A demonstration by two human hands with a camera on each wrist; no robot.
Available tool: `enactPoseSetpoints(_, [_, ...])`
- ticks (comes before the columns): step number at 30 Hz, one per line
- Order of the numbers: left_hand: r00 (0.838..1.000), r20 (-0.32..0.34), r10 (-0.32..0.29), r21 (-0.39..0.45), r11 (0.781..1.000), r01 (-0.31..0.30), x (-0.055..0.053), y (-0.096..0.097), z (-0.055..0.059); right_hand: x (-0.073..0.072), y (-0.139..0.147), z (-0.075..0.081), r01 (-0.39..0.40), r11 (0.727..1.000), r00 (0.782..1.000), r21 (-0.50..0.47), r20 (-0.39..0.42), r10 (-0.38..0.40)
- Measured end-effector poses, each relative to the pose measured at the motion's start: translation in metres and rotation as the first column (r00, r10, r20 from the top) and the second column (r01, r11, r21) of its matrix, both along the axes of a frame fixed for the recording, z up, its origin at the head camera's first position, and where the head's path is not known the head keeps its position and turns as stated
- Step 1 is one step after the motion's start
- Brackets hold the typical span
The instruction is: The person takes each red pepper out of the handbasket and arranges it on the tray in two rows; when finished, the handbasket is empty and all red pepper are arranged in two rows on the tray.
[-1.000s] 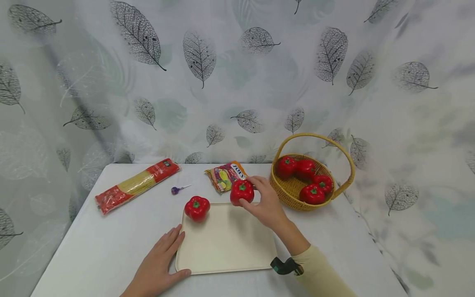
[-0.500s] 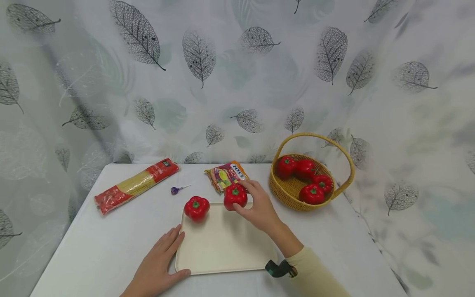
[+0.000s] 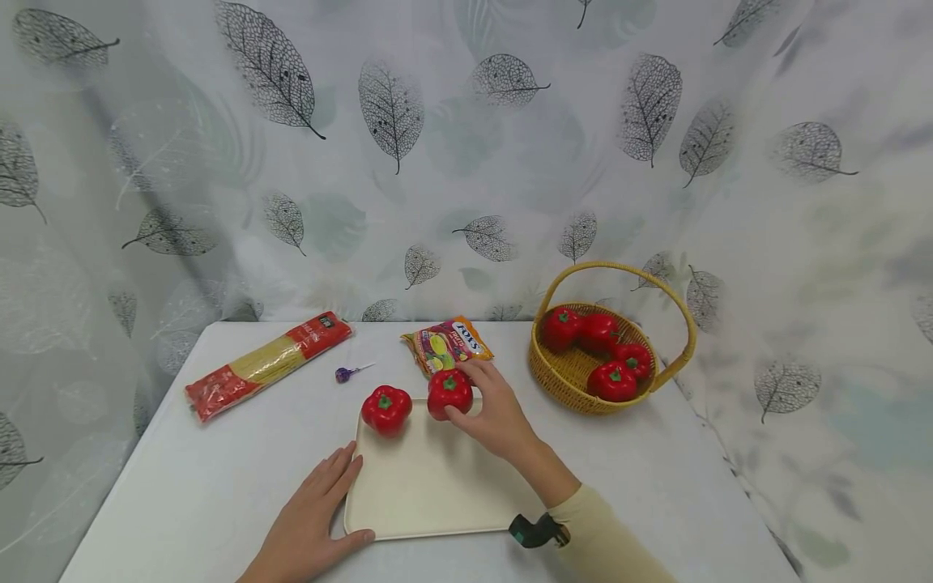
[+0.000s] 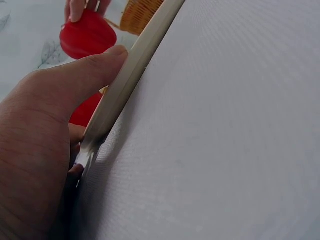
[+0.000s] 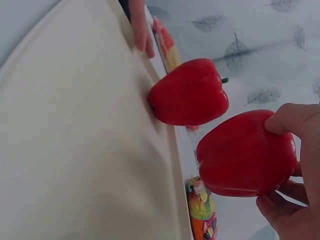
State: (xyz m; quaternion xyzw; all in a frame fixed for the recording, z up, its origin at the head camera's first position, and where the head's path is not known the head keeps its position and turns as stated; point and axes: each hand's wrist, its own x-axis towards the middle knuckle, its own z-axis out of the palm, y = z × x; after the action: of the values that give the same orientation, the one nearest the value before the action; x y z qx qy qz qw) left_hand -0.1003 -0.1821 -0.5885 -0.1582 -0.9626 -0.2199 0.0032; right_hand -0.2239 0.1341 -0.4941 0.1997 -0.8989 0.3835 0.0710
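My right hand point(image 3: 496, 411) grips a red bell pepper point(image 3: 449, 394) between thumb and fingers. In the right wrist view this held pepper point(image 5: 245, 155) hangs over the far rim of the cream tray point(image 3: 445, 494). Another red bell pepper point(image 3: 387, 410) sits upright in the tray's back left corner, a short way left of the held one. Along the tray's left side lies my left hand point(image 3: 313, 514), fingers stretched out at the edge and thumb at the front left corner. The left wrist view shows that thumb point(image 4: 102, 65) resting against the tray's rim point(image 4: 131, 75).
A wicker basket point(image 3: 561, 387) with a tall handle and several red bell peppers stands at the back right. Behind the tray lies a Fox's candy bag point(image 3: 450, 344). A purple lollipop point(image 3: 343, 375) and a red-and-yellow noodle packet point(image 3: 270, 364) lie to the left.
My right hand has carried the held bell pepper leftward and slightly lower, closer to the pepper on the tray. The left hand has stayed in place.
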Motion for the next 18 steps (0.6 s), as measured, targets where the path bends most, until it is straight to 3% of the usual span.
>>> enactPoseSetpoints(18, [1.000,0.007,0.001,0.006,1.000,-0.001,0.000,0.000,0.002,0.000,-0.004,-0.021,-0.007,0.999,0.999,0.051,0.032,0.005])
